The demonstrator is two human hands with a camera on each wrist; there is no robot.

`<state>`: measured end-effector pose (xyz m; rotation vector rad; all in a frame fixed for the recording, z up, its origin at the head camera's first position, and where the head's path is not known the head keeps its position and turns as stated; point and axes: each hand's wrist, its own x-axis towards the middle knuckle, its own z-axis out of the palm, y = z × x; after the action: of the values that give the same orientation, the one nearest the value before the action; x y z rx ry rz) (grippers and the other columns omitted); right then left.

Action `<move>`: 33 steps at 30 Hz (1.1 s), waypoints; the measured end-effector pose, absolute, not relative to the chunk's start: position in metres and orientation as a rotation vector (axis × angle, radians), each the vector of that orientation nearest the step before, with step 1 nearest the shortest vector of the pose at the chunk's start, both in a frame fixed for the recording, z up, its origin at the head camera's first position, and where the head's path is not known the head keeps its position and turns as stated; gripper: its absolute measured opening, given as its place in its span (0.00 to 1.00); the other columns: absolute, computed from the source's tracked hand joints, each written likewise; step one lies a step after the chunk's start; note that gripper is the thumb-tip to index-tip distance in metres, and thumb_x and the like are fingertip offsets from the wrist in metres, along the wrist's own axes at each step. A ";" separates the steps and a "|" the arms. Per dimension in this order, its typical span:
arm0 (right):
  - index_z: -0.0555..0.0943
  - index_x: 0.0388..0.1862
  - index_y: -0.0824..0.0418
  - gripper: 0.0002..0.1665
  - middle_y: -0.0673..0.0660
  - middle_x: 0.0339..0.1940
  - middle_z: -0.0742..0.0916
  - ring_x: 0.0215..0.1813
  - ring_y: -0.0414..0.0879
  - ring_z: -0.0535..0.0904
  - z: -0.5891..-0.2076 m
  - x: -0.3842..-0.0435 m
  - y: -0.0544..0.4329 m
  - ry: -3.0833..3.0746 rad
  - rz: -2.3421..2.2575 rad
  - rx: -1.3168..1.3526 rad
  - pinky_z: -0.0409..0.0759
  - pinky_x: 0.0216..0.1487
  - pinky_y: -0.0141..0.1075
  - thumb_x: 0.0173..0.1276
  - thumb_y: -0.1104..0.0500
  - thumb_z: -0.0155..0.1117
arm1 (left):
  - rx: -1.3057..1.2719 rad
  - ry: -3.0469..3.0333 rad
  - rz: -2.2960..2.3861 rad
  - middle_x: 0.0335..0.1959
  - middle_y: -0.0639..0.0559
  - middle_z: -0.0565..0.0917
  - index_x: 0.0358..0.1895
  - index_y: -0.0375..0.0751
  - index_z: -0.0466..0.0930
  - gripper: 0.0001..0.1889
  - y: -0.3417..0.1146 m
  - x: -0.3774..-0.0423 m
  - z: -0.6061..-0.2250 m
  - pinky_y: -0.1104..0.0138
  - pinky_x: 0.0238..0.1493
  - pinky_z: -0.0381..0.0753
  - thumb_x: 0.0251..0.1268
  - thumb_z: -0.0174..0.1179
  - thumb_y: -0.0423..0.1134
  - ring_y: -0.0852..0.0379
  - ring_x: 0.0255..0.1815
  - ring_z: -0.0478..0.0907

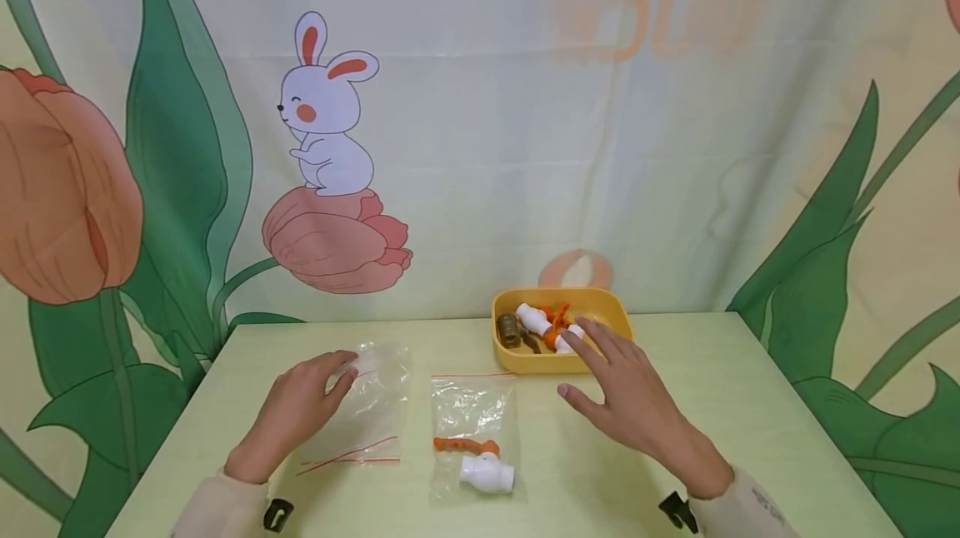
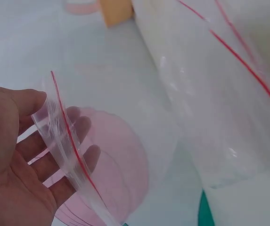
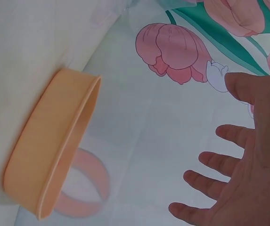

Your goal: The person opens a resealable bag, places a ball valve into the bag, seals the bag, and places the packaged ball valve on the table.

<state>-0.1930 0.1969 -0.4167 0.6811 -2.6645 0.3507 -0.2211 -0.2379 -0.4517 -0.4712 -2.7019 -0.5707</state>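
In the left wrist view, my left hand [image 2: 12,141] pinches a clear zip bag [image 2: 61,136] with a red seal line, thumb on one side and fingers behind it. From the head view, that left hand [image 1: 296,405] is over more clear zip bags [image 1: 378,425] at the table's left. My right hand [image 1: 630,396] spreads its fingers, holding nothing, just in front of and above the yellow tray [image 1: 540,365]. Between the hands lies another zip bag [image 1: 471,409]. On or in it are an orange lever-shaped piece [image 1: 461,445] and a white bulbous pipe-like part [image 1: 487,475].
Inside the tray are white bulbous parts [image 1: 532,319], orange pieces [image 1: 557,317], a brownish metallic cylinder [image 1: 508,330] and a dark piece [image 1: 530,342]. Behind the pale table [image 1: 697,388] hangs a curtain [image 1: 480,146] printed with tulips and a rabbit.
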 end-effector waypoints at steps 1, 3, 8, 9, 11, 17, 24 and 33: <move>0.62 0.77 0.48 0.43 0.55 0.79 0.63 0.77 0.58 0.61 -0.414 -0.193 0.196 -2.663 0.355 0.681 0.65 0.69 0.63 0.67 0.37 0.62 | -0.473 -2.699 -0.575 0.52 0.43 0.86 0.55 0.39 0.81 0.15 -0.235 -0.222 -0.449 0.47 0.48 0.83 0.69 0.60 0.40 0.43 0.50 0.85; 0.62 0.76 0.48 0.43 0.55 0.79 0.63 0.77 0.58 0.61 -0.410 -0.193 0.196 -2.661 0.359 0.677 0.65 0.69 0.63 0.66 0.37 0.62 | -0.467 -2.693 -0.590 0.53 0.43 0.85 0.56 0.39 0.80 0.16 -0.230 -0.222 -0.442 0.46 0.50 0.83 0.69 0.60 0.41 0.42 0.52 0.84; 0.62 0.76 0.49 0.43 0.56 0.79 0.63 0.76 0.58 0.61 -0.400 -0.194 0.194 -2.638 0.370 0.670 0.64 0.70 0.63 0.66 0.38 0.63 | -0.451 -2.663 -0.634 0.56 0.42 0.84 0.58 0.39 0.79 0.18 -0.213 -0.222 -0.426 0.46 0.54 0.81 0.70 0.59 0.43 0.42 0.56 0.82; 0.62 0.76 0.49 0.43 0.56 0.79 0.64 0.76 0.58 0.61 -0.398 -0.194 0.194 -2.629 0.373 0.673 0.64 0.70 0.63 0.67 0.38 0.62 | -0.448 -2.656 -0.642 0.56 0.42 0.84 0.59 0.39 0.79 0.18 -0.210 -0.221 -0.423 0.46 0.54 0.81 0.70 0.59 0.43 0.42 0.56 0.82; 0.62 0.76 0.50 0.43 0.57 0.78 0.64 0.75 0.59 0.62 -0.395 -0.194 0.193 -2.605 0.377 0.687 0.64 0.70 0.62 0.67 0.38 0.62 | -0.442 -2.644 -0.664 0.56 0.43 0.84 0.59 0.39 0.79 0.19 -0.204 -0.220 -0.416 0.47 0.56 0.81 0.71 0.59 0.44 0.42 0.57 0.81; 0.61 0.77 0.49 0.43 0.57 0.78 0.65 0.75 0.59 0.64 -0.383 -0.193 0.190 -2.542 0.390 0.718 0.66 0.68 0.63 0.67 0.40 0.63 | -0.470 -2.581 -0.769 0.56 0.43 0.84 0.59 0.39 0.79 0.18 -0.187 -0.220 -0.399 0.48 0.57 0.81 0.72 0.58 0.44 0.42 0.58 0.81; 0.61 0.77 0.46 0.43 0.54 0.79 0.64 0.76 0.57 0.61 -0.371 -0.188 0.183 -2.493 0.423 0.729 0.64 0.69 0.61 0.66 0.41 0.64 | -0.493 -2.499 -1.078 0.54 0.42 0.85 0.58 0.38 0.79 0.18 -0.169 -0.221 -0.389 0.49 0.50 0.85 0.73 0.56 0.45 0.42 0.57 0.82; 0.63 0.76 0.46 0.42 0.54 0.78 0.66 0.76 0.56 0.62 -0.361 -0.183 0.174 -2.423 0.464 0.746 0.64 0.71 0.59 0.65 0.43 0.66 | -0.421 -2.331 -1.618 0.43 0.44 0.87 0.54 0.42 0.80 0.15 -0.143 -0.222 -0.385 0.67 0.44 0.86 0.73 0.56 0.46 0.54 0.46 0.85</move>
<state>-0.1827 0.1745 -0.3613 0.7461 -2.4229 0.4637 -0.2221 -0.1434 -0.3854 -0.4215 -2.3308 -1.6180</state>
